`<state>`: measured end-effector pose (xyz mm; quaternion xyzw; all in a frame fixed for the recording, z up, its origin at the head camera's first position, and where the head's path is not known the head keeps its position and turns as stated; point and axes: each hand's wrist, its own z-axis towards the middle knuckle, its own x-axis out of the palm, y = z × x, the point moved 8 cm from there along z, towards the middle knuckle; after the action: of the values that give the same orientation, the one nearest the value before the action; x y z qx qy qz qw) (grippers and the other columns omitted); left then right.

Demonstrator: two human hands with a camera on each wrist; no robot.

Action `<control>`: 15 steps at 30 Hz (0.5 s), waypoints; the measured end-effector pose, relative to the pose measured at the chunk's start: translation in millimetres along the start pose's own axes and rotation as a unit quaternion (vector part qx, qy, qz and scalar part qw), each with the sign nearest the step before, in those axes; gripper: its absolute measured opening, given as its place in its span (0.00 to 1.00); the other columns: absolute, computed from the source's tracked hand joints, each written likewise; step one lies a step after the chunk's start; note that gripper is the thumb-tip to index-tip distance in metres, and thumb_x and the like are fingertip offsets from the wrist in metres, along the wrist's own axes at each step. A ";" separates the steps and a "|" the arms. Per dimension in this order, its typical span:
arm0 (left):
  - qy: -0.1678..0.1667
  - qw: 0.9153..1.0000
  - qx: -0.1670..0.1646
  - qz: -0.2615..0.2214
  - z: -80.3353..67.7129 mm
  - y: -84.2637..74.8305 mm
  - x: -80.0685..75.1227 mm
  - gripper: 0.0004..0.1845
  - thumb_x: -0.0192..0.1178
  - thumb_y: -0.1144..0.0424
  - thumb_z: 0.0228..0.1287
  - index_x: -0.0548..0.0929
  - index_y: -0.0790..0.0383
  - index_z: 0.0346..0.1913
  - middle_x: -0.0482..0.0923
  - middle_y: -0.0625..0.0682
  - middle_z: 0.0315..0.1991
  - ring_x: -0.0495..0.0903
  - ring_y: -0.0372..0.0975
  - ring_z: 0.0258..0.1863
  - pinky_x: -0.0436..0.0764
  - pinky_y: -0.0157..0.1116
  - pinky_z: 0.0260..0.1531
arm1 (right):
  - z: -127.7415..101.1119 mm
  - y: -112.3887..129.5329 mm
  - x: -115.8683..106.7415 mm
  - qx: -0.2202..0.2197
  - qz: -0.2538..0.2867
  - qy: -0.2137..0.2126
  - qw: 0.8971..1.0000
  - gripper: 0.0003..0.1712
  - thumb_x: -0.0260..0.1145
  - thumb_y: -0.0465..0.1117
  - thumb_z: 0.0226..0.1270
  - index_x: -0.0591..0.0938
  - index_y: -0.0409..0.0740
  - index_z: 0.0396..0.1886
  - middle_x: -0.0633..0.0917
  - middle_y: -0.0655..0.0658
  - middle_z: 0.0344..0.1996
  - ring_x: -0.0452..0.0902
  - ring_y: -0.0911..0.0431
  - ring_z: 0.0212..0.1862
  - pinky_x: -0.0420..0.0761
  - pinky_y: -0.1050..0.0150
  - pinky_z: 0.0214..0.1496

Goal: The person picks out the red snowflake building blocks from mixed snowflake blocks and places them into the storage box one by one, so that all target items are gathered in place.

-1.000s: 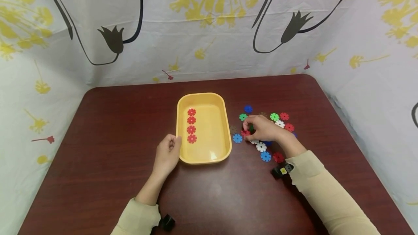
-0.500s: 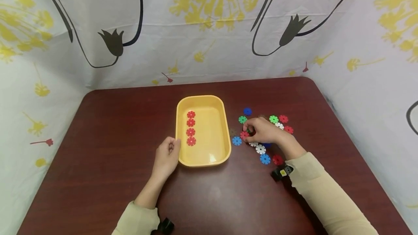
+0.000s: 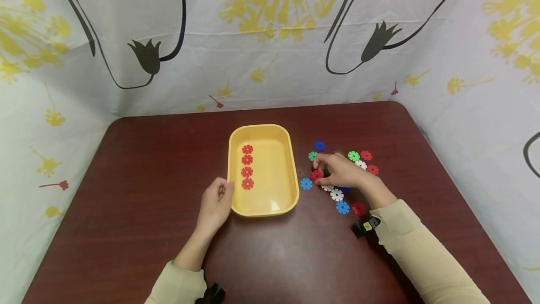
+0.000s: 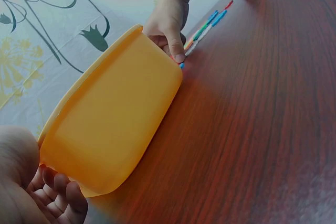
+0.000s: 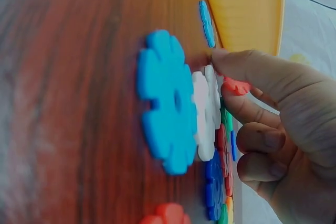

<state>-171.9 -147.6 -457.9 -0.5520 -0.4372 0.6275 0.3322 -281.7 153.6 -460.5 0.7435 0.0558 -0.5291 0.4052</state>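
I have the right hand (image 3: 339, 170) right of centre in the head view, thumb and fingers pinching a red disc (image 3: 317, 175); I can't tell whether it is clear of the surface. Just beside it lies a light blue disc (image 3: 306, 184), with a white disc (image 3: 336, 194) below the hand and more loose colours around it. My left hand (image 3: 217, 203), left of centre, grips the lower-left edge of the yellow tray (image 3: 274, 168), fingers curled against its outer wall. Inside, along the tray's left side, four red discs (image 3: 247, 171) stand in a column. It all sits on the dark counter (image 3: 168, 177).

I read the step in hand as picking out another red one. To me the next move calls for a clean lift off the neighbouring pieces, then a shift leftward over the tray's right wall, the left hand keeping the tray steady, and a flat release in the bare part
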 end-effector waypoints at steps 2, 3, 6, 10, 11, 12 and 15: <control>0.000 1.000 0.002 0.000 0.2 -0.5 -0.3 0.14 0.51 0.56 0.70 0.72 0.61 0.28 0.65 0.50 0.18 0.62 0.35 0.15 0.64 0.30 0.16 | -0.6 -1.0 0.2 0.005 0.008 0.002 1.000 0.24 0.76 0.50 0.48 0.75 0.51 0.43 0.79 0.57 0.28 0.68 0.59 0.23 0.70 0.57 0.37; -0.001 1.000 0.003 0.000 0.4 -0.8 -0.5 0.14 0.51 0.56 0.70 0.72 0.60 0.28 0.65 0.50 0.18 0.62 0.35 0.15 0.64 0.31 0.17 | -0.8 -1.0 0.1 0.005 0.013 0.003 1.000 0.25 0.76 0.50 0.48 0.76 0.51 0.44 0.80 0.57 0.30 0.68 0.59 0.22 0.69 0.59 0.34; -0.003 1.000 0.005 0.002 0.8 -0.6 -0.7 0.14 0.51 0.55 0.70 0.71 0.60 0.28 0.64 0.50 0.18 0.62 0.35 0.15 0.64 0.31 0.17 | -1.3 -1.5 0.7 0.003 0.015 0.007 1.000 0.23 0.76 0.51 0.48 0.79 0.52 0.43 0.79 0.56 0.25 0.67 0.59 0.20 0.67 0.60 0.32; -0.002 1.000 0.003 0.000 0.1 0.5 -0.3 0.14 0.51 0.55 0.70 0.71 0.60 0.28 0.64 0.50 0.18 0.62 0.35 0.15 0.64 0.30 0.17 | -2.0 -0.3 0.8 -0.010 0.012 0.002 1.000 0.18 0.75 0.52 0.48 0.81 0.54 0.37 0.75 0.55 0.16 0.66 0.61 0.17 0.66 0.61 0.31; -0.001 1.000 0.001 -0.002 -0.1 1.0 -0.3 0.14 0.51 0.55 0.70 0.71 0.60 0.28 0.64 0.50 0.18 0.62 0.35 0.15 0.64 0.30 0.16 | -1.9 0.4 0.3 -0.014 0.015 -0.002 1.000 0.17 0.75 0.52 0.48 0.81 0.53 0.36 0.74 0.55 0.15 0.65 0.61 0.16 0.66 0.62 0.30; 0.000 1.000 0.000 -0.004 -0.3 1.3 -0.3 0.14 0.51 0.55 0.70 0.71 0.60 0.28 0.65 0.50 0.18 0.62 0.35 0.15 0.64 0.30 0.16 | -1.7 1.2 -0.5 -0.018 0.019 -0.008 1.000 0.17 0.75 0.52 0.48 0.81 0.53 0.36 0.74 0.55 0.14 0.64 0.61 0.15 0.67 0.64 0.27; 0.002 1.000 -0.002 -0.008 -0.7 1.2 -0.6 0.14 0.51 0.55 0.70 0.71 0.60 0.28 0.65 0.50 0.18 0.63 0.35 0.14 0.65 0.30 0.15 | -0.9 4.1 -4.0 -0.026 0.035 -0.031 0.999 0.17 0.75 0.51 0.49 0.81 0.51 0.37 0.74 0.53 0.15 0.60 0.61 0.12 0.67 0.67 0.17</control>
<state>-171.1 -148.5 -458.8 -0.5505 -0.4424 0.6230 0.3364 -280.7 152.9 -454.8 0.7175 0.0315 -0.5355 0.4443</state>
